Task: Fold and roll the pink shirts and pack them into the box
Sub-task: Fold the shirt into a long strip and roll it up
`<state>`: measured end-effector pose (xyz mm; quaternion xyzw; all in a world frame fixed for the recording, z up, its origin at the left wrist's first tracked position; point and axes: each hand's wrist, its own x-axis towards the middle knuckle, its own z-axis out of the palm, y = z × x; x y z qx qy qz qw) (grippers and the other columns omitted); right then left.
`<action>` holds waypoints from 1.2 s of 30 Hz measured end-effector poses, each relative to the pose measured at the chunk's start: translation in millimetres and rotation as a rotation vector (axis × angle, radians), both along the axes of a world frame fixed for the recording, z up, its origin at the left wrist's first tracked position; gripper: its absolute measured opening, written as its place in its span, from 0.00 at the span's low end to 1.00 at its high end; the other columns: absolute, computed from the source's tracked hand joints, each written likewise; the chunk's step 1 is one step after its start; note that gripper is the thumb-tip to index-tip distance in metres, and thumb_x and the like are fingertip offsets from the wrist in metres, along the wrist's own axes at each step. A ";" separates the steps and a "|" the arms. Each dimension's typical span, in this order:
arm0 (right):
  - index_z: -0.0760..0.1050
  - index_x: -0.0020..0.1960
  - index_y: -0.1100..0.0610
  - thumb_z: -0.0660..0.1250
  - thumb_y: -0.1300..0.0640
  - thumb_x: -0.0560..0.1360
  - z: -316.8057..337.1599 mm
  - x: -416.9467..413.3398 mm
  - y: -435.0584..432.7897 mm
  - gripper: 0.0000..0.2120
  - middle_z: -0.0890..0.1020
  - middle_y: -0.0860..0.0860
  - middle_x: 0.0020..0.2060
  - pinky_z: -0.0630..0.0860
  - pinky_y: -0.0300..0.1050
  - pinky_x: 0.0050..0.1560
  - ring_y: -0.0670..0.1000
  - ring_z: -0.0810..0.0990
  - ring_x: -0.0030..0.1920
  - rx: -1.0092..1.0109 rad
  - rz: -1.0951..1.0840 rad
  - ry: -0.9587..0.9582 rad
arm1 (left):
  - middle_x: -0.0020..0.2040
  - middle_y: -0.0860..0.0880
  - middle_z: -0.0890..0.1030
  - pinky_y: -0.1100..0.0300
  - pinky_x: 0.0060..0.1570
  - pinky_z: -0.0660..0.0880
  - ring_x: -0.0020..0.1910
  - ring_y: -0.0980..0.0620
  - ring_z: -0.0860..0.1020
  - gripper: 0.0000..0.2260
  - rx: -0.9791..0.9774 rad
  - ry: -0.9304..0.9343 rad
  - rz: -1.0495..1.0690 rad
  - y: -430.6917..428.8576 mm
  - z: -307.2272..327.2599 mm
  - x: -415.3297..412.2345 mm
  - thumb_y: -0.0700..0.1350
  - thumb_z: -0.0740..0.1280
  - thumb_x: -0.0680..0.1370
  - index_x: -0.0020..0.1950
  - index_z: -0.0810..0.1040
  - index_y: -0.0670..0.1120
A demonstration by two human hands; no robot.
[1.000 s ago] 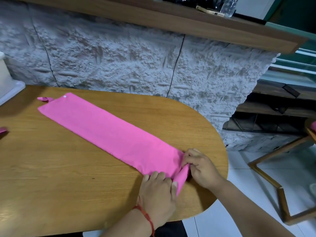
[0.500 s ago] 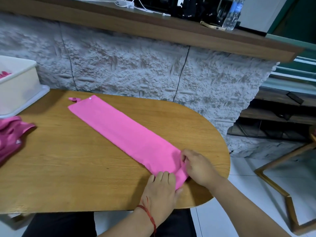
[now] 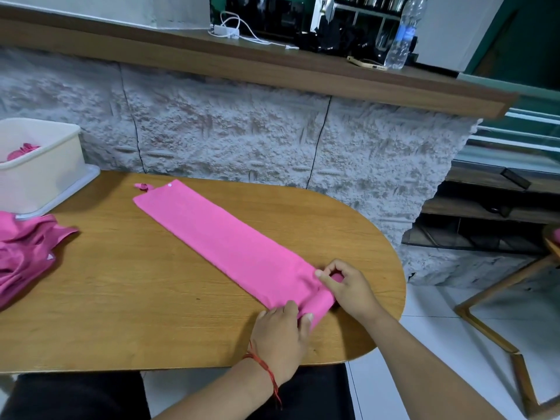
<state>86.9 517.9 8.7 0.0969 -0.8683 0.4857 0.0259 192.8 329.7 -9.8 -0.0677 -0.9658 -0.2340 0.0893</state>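
Since a second ago, the near end of the folded pink shirt [image 3: 218, 234] has been turned into a small roll. It is pinched by the curled fingers [image 3: 323, 274] of the right hand [image 3: 348, 287] and left hand [image 3: 280, 333], so that unrolling is prevented; the rest is laid flat on the table [image 3: 121, 298].

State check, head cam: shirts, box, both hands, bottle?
folded shirt: long flat strip on the table, near end begun as a roll.
left hand: grips the rolled end.
right hand: fingers curled, pinches the rolled end.
box: open, pink cloth inside.
shirt pile: loose and unfolded, beside the box.
bottle: upright on the shelf.
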 end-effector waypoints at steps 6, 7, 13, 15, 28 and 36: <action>0.61 0.27 0.53 0.65 0.34 0.81 -1.2 -8.4 -20.7 0.32 0.64 0.48 0.23 0.63 0.48 0.32 0.48 0.64 0.26 -0.004 -0.213 -0.052 | 0.45 0.54 0.81 0.52 0.53 0.69 0.47 0.50 0.80 0.24 -0.091 0.030 -0.027 -2.9 -4.1 9.8 0.59 0.40 0.83 0.52 0.74 0.53; 0.61 0.26 0.54 0.62 0.33 0.81 -1.6 -9.5 -24.3 0.34 0.64 0.47 0.21 0.64 0.49 0.32 0.49 0.65 0.25 0.055 -0.260 -0.066 | 0.45 0.54 0.81 0.52 0.53 0.70 0.47 0.50 0.80 0.24 -0.090 0.035 -0.031 -5.0 -4.6 12.1 0.59 0.40 0.83 0.51 0.74 0.53; 0.80 0.36 0.54 0.45 0.28 0.81 1.3 -3.9 -42.4 0.38 0.83 0.50 0.35 0.72 0.50 0.44 0.56 0.81 0.42 0.523 -0.359 -0.139 | 0.44 0.57 0.77 0.53 0.47 0.72 0.44 0.53 0.74 0.21 -0.133 0.154 -0.002 -37.2 -12.7 20.9 0.70 0.58 0.78 0.49 0.76 0.53; 0.81 0.42 0.54 0.43 0.28 0.80 2.5 0.2 -48.4 0.39 0.82 0.52 0.40 0.72 0.51 0.47 0.58 0.81 0.45 0.628 -0.359 -0.191 | 0.43 0.57 0.77 0.54 0.45 0.73 0.42 0.53 0.75 0.19 -0.181 0.177 -0.034 -49.0 -13.5 25.5 0.69 0.60 0.78 0.48 0.75 0.53; 0.73 0.39 0.52 0.68 0.45 0.83 -18.5 63.1 -35.5 0.17 0.76 0.47 0.35 0.71 0.44 0.42 0.49 0.76 0.39 0.003 0.047 0.123 | 0.41 0.65 0.68 0.62 0.49 0.62 0.43 0.62 0.64 0.18 -0.092 0.015 -0.222 -107.6 1.5 39.3 0.70 0.50 0.82 0.49 0.70 0.60; 0.69 0.31 0.49 0.57 0.34 0.79 -19.3 97.6 -86.3 0.25 0.70 0.46 0.23 0.63 0.49 0.30 0.48 0.68 0.26 0.266 -0.112 0.147 | 0.42 0.63 0.73 0.62 0.51 0.69 0.47 0.64 0.69 0.13 0.104 -0.063 -0.299 -161.8 -2.2 57.8 0.73 0.59 0.79 0.47 0.70 0.65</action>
